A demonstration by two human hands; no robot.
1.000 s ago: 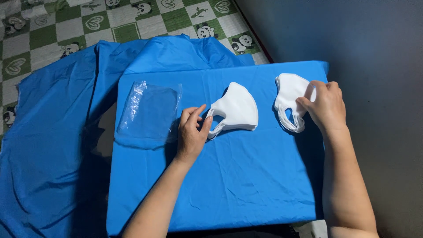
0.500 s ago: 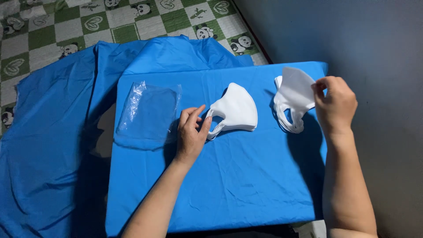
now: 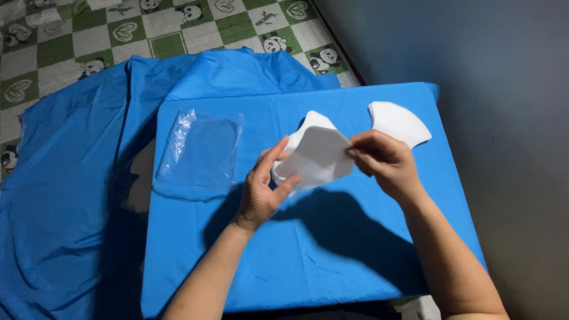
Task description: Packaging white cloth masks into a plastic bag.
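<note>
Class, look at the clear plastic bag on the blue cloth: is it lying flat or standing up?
Flat. The clear plastic bag lies spread on the blue cloth, left of both hands; whether its mouth is sealed cannot be told.

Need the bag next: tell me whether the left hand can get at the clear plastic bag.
Probably yes: the clear plastic bag lies flat, uncovered, just beside the left hand, though that hand holds a white fabric mask.

Both bare forearms reach in from the lower edge and converge over the middle of the blue-covered worktop (image 3: 308, 261). The left hand (image 3: 264, 189) is raised above the worktop, palm turned toward the right, thumb up and fingers (image 3: 288, 185) curled lightly around the lower left edge of a white mask (image 3: 317, 155). The right hand (image 3: 382, 163) comes in from the worktop's right side, wrist bent, knuckles up, its fingers (image 3: 358, 155) pinching the mask's right edge.
</note>
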